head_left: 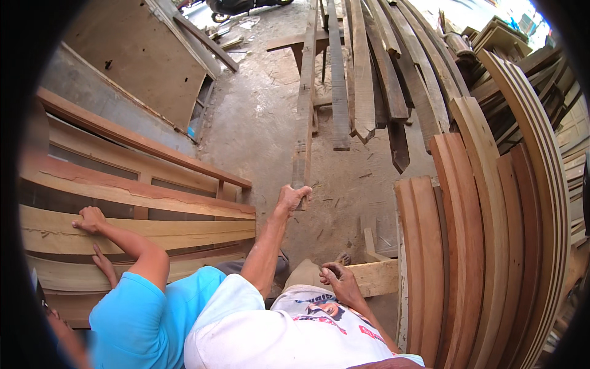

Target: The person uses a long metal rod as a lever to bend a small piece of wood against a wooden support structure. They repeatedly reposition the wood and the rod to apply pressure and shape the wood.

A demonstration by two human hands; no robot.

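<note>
My left hand (294, 200) grips the lower end of a long, narrow, weathered plank (304, 123), which extends away from me up the middle of the view. My right hand (337, 277) hangs low beside my body, its fingers curled; whether anything is inside them, I cannot make out. Behind it lies a pale board (375, 277) across the lower middle. To my left, a co-worker in a blue shirt (129, 313) has hands on light boards (178, 234) in a slatted stack.
Several long planks (375, 74) lie ahead over a wooden support (283, 42). Thick timbers (455, 246) stand close on my right, with more scrap wood (504, 37) behind. A large brown panel (141, 74) is at the far left, and a dark scooter (243, 7) is at the back.
</note>
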